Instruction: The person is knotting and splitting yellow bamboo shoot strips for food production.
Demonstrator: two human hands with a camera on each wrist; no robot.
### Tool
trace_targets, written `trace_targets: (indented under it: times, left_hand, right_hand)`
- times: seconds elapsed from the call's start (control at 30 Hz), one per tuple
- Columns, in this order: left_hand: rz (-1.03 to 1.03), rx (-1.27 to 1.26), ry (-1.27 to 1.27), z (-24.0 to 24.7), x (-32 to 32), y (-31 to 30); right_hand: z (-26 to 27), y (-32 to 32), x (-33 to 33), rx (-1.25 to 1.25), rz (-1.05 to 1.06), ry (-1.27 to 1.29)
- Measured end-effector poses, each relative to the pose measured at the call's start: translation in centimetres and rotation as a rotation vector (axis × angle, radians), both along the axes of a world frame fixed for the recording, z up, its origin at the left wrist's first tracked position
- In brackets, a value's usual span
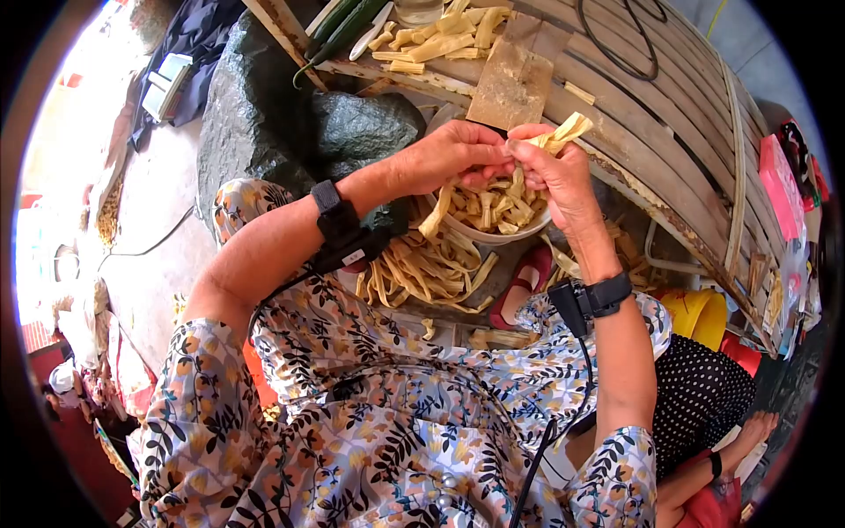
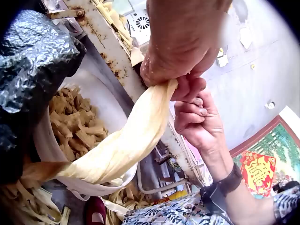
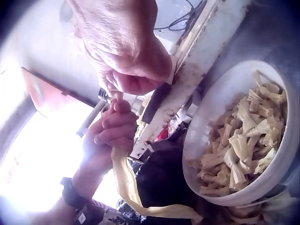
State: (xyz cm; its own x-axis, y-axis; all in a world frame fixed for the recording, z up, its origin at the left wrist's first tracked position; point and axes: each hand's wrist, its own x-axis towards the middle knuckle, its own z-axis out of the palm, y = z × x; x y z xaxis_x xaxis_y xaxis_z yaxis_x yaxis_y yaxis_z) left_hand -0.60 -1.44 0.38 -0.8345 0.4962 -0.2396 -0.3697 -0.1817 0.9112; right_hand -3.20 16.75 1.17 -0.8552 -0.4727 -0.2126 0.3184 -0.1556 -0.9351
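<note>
Both hands meet above a white bucket (image 3: 197, 140) of short knotted yellowish pieces (image 3: 241, 145). My left hand (image 1: 459, 157) grips a long pale strip (image 2: 126, 145), which hangs from its curled fingers down past the bucket's rim in the left wrist view. My right hand (image 1: 563, 176) has its fingers curled round a yellowish piece (image 1: 568, 132) whose end sticks out above them. The fingertips of the two hands touch or nearly touch. Whether both hold one and the same strip is hidden by the fingers.
Long loose strips (image 1: 422, 268) lie on the ground below the bucket. A slatted wooden surface (image 1: 651, 132) bears a board (image 1: 510, 84), more yellow pieces (image 1: 444, 40) and cucumbers (image 1: 348, 26). Dark plastic (image 1: 361, 128) lies left of the bucket; a yellow bucket (image 1: 695, 317) stands at the right.
</note>
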Motion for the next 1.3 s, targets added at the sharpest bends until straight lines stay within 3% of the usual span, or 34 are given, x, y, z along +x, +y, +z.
trace_targets:
  times: [0.17,0.37,0.57,0.83,1.3]
  left_hand:
    - [-0.001,0.125,-0.084,-0.7,-0.8,-1.2]
    - [-0.033,0.068,-0.071,0.3,-1.6,-2.1]
    - [0.014,-0.361,0.26,1.8,-3.1,-2.7]
    - [0.329,-0.574,0.599,2.2,-9.2,-3.0]
    - [0.464,-0.612,0.625,1.5,-10.7,-2.6]
  right_hand:
    - [0.4,1.1,-0.8,-0.128,-0.14,-0.088]
    - [1.1,1.4,-1.3,-0.139,-0.099,-0.106]
    - [0.3,1.1,-3.4,-0.031,-0.154,0.016]
    - [0.7,-0.8,-7.8,-0.051,-0.355,0.121]
    - [-0.1,-1.9,-10.0,-0.122,-0.428,0.121]
